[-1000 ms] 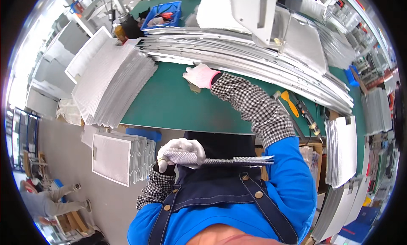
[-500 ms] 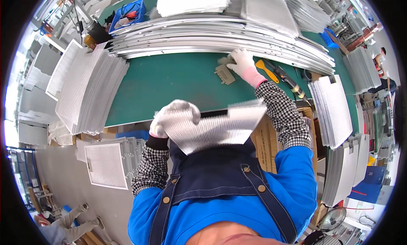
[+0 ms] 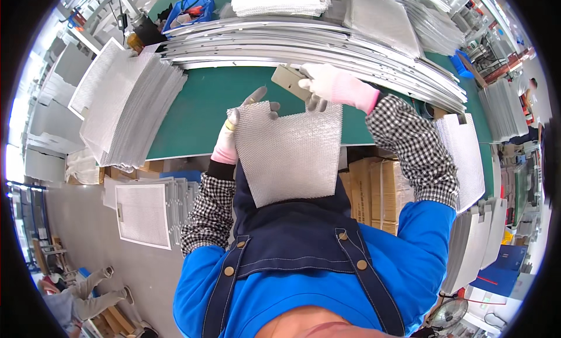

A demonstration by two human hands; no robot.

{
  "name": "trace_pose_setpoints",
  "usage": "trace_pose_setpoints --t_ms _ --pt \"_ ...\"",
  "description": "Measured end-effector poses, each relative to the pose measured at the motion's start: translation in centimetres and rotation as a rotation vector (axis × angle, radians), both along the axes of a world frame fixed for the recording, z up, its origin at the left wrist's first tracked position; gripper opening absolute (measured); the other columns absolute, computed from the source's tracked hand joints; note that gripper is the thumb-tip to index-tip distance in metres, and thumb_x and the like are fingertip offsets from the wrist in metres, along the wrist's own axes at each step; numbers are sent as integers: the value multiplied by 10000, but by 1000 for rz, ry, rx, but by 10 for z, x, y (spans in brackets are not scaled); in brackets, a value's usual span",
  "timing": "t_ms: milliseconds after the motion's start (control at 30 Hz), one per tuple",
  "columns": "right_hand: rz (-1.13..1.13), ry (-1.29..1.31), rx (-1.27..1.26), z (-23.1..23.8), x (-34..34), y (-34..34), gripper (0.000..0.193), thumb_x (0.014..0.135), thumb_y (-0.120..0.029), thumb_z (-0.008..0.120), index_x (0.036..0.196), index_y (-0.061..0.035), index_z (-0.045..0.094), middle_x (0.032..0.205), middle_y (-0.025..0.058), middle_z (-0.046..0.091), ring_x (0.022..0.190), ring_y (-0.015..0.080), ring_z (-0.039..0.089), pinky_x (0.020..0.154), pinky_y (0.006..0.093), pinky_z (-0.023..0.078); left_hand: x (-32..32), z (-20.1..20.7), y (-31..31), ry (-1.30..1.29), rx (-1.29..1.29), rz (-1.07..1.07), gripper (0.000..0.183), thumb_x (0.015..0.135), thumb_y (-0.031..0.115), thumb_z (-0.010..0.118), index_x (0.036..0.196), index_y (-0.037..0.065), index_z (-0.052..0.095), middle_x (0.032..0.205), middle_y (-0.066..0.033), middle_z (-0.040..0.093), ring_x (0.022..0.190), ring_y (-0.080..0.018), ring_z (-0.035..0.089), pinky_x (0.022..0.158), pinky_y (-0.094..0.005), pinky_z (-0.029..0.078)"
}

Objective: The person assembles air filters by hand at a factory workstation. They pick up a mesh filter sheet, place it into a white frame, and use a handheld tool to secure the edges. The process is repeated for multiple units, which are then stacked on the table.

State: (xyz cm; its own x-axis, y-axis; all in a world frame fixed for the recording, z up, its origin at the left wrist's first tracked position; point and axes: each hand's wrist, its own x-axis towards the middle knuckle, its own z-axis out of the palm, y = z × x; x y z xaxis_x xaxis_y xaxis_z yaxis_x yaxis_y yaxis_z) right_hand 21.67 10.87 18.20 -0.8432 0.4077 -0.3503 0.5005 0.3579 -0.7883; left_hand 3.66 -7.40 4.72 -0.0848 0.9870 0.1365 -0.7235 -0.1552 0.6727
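Observation:
My left hand (image 3: 229, 133), in a white glove with a pink cuff, grips the left edge of a silvery mesh panel (image 3: 292, 160). The panel is tilted up before my apron, its notched edge on the far side. Between the fingers of my right hand (image 3: 328, 84), gloved alike, is a small grey-beige plate (image 3: 288, 81) with holes. The hand holds it just beyond the notch. Whether plate and panel touch, I cannot tell. Some right fingertips hang close to the panel's upper edge.
Long metal strips (image 3: 245, 50) lie across the green table (image 3: 193, 107). Stacked mesh panels (image 3: 123, 113) stand at its left, more panels (image 3: 466, 157) at its right. A blue bin (image 3: 204, 11) sits far left. Cardboard boxes (image 3: 380, 189) are below the table edge. Another person (image 3: 76, 303) is at lower left.
My right hand has picked the plate up off the table and brought it left toward the panel. The panel has turned its face up. My right forearm now covers the yellow scraper.

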Motion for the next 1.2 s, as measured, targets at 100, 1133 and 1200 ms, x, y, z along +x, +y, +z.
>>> trace_pose_setpoints --t_ms 100,1133,1200 --pt "12 -134 35 9 -11 -3 420 1056 -178 455 1396 64 409 1039 240 679 695 258 744 551 343 609 1 1 -2 -86 4 -24 1170 774 624 798 1552 -47 238 1266 -259 602 1105 -313 649 988 -428 539" --pt "386 -353 384 9 -27 0 311 985 -180 567 1249 -17 575 961 168 668 753 216 720 655 349 570 -18 68 48 1736 -395 104 356 768 372 837 914 68 724 826 -96 713 781 -241 705 728 -352 549" --pt "451 -226 550 -14 -33 18 351 942 -189 613 1247 -14 605 1040 178 682 904 251 703 784 380 559 -20 65 45 1663 -328 149 297 813 300 817 950 58 714 822 -90 708 776 -220 702 728 -340 549"
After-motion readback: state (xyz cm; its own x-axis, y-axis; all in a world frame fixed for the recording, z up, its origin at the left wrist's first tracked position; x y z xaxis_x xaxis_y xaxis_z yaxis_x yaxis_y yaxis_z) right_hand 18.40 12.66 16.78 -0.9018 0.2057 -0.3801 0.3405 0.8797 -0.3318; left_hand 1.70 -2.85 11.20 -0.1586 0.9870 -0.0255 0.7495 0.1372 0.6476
